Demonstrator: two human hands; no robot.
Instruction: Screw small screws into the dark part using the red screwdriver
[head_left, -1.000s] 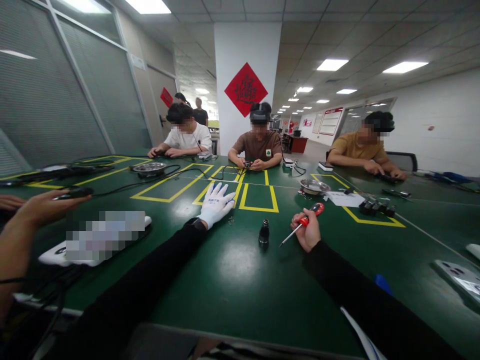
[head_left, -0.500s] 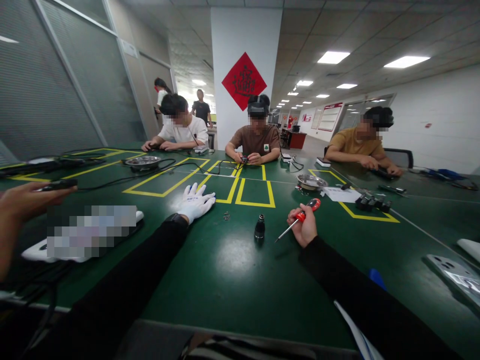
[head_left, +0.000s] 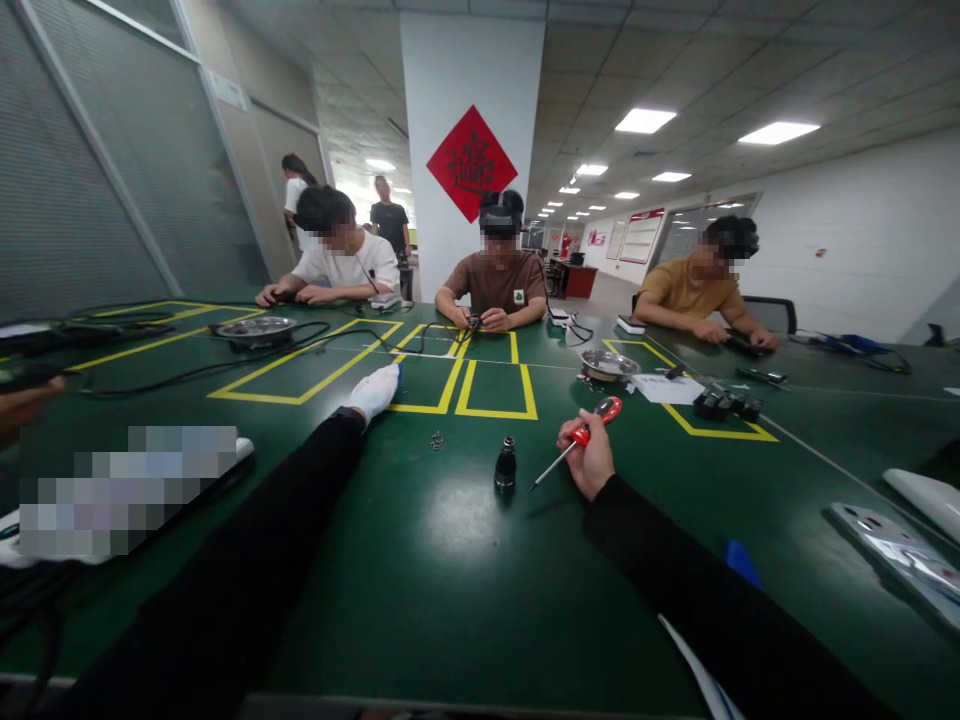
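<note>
My left hand (head_left: 376, 392), in a white glove, is over the green table beside the yellow tape; its fingers are bunched in view, and what is under them is hidden. My right hand (head_left: 589, 455), bare, grips a red and black screwdriver (head_left: 604, 408), its shaft slanting down to the left with the tip near the tabletop. Left of that tip a small black cylindrical part (head_left: 506, 465) stands upright. A little pile of screws (head_left: 436, 440) lies between it and my left hand.
Metal bowls (head_left: 609, 366) (head_left: 256, 330) stand right and left of centre. Black blocks (head_left: 726, 403) and white paper (head_left: 666, 388) lie at right, a phone (head_left: 896, 560) farther right. A white power strip (head_left: 241, 452) is at left. Several people sit around the green table (head_left: 420, 610).
My left hand has gone from fingers spread flat to fingers drawn together. The view has shifted slightly; my right hand still holds the screwdriver. A neighbour's hand at left has moved toward the frame's edge.
</note>
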